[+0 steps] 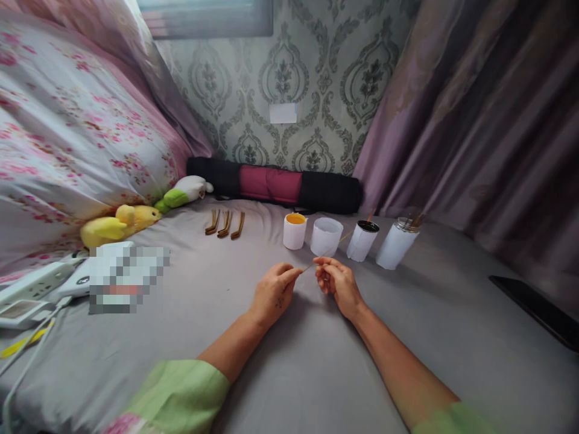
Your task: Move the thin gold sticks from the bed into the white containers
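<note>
My left hand (275, 290) pinches the near end of a thin brownish stick (308, 267) between thumb and forefinger. The stick slants up and away to the right, in front of the white cups. Close beside, my right hand (341, 288) is closed with its fingertips on the stick's middle. Just beyond my hands stand a white cup with a yellow inside (295, 234), a whitish cup (325, 238), a white-wrapped tin with a dark inside (360, 244) and a taller wrapped jar (395, 246) with thin sticks poking out.
Three small bundles of bent brown sticks (224, 224) lie left of the cups on the grey sheet (190, 337). A black and maroon roll (271, 184) lies along the wall. Plush toys (120, 226) and a power strip (38, 283) are left; a dark flat object (538, 310) is right.
</note>
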Action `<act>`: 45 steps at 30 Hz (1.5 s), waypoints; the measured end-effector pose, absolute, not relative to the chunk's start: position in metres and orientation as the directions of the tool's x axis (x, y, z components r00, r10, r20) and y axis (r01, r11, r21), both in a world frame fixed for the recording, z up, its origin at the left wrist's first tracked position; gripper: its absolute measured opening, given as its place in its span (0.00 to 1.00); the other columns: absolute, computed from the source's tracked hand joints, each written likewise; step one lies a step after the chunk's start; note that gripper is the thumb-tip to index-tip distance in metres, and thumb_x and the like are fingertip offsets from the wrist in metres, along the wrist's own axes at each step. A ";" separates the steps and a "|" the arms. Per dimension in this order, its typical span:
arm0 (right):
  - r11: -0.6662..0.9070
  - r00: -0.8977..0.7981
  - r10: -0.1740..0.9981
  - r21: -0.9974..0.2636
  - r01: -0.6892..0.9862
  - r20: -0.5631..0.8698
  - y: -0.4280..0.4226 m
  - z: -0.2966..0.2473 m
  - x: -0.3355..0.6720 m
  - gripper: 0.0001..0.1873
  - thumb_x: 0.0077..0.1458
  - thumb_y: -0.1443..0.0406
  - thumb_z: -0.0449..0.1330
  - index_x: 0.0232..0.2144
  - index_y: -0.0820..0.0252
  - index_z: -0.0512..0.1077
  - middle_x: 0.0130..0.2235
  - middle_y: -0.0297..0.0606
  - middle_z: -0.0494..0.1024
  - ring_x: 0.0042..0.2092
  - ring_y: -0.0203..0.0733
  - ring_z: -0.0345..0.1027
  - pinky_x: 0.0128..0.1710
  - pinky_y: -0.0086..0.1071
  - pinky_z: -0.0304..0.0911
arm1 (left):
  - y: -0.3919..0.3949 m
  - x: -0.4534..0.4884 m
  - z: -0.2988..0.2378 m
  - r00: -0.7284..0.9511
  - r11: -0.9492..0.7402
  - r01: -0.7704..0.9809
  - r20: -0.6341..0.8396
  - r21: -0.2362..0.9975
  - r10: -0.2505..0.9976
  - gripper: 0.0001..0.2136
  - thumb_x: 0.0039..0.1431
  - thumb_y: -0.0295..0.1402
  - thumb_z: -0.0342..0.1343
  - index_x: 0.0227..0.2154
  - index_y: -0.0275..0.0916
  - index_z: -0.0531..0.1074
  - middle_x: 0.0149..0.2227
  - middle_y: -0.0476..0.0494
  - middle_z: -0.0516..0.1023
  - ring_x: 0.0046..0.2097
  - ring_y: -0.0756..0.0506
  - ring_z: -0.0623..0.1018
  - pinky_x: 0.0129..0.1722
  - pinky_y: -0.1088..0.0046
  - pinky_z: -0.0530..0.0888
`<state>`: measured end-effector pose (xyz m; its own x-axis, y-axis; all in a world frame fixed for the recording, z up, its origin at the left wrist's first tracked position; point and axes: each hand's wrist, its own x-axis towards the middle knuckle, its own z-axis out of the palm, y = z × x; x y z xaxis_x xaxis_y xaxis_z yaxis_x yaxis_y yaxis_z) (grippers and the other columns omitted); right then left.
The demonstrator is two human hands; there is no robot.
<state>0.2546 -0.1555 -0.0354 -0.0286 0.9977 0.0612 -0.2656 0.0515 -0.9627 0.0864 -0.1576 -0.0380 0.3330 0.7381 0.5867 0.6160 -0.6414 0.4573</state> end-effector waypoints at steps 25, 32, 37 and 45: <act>0.013 -0.012 1.000 -0.947 -0.321 0.017 -0.157 -0.033 0.253 0.15 0.45 0.57 0.55 0.33 0.62 0.69 0.25 0.33 0.67 0.21 0.27 0.58 0.15 0.22 0.49 | -0.160 0.087 -0.037 0.396 -0.634 0.646 0.523 0.426 0.755 0.14 0.57 0.29 0.41 0.39 0.42 0.70 0.35 0.44 0.70 0.38 0.50 0.69 0.37 0.75 0.66; 0.010 0.022 1.000 -0.955 -0.298 0.003 -0.155 -0.033 0.251 0.17 0.44 0.53 0.56 0.30 0.62 0.68 0.23 0.32 0.66 0.19 0.27 0.56 0.14 0.22 0.48 | -0.160 0.087 -0.037 0.385 -0.646 0.602 0.539 0.469 0.750 0.13 0.57 0.29 0.42 0.38 0.41 0.70 0.35 0.43 0.70 0.38 0.49 0.69 0.38 0.74 0.66; 0.004 0.040 0.999 -0.957 -0.291 -0.008 -0.155 -0.033 0.251 0.17 0.43 0.53 0.57 0.29 0.61 0.68 0.23 0.31 0.66 0.19 0.26 0.56 0.14 0.22 0.48 | -0.159 0.088 -0.038 0.361 -0.645 0.571 0.549 0.509 0.753 0.12 0.57 0.30 0.42 0.36 0.40 0.70 0.35 0.43 0.70 0.38 0.49 0.69 0.38 0.73 0.65; -0.005 0.041 0.999 -0.953 -0.304 -0.019 -0.153 -0.035 0.252 0.17 0.44 0.53 0.57 0.30 0.61 0.68 0.23 0.31 0.67 0.19 0.27 0.56 0.14 0.22 0.48 | -0.157 0.090 -0.036 0.325 -0.599 0.486 0.504 0.637 0.800 0.10 0.55 0.29 0.44 0.33 0.39 0.70 0.32 0.44 0.71 0.32 0.51 0.69 0.34 0.75 0.66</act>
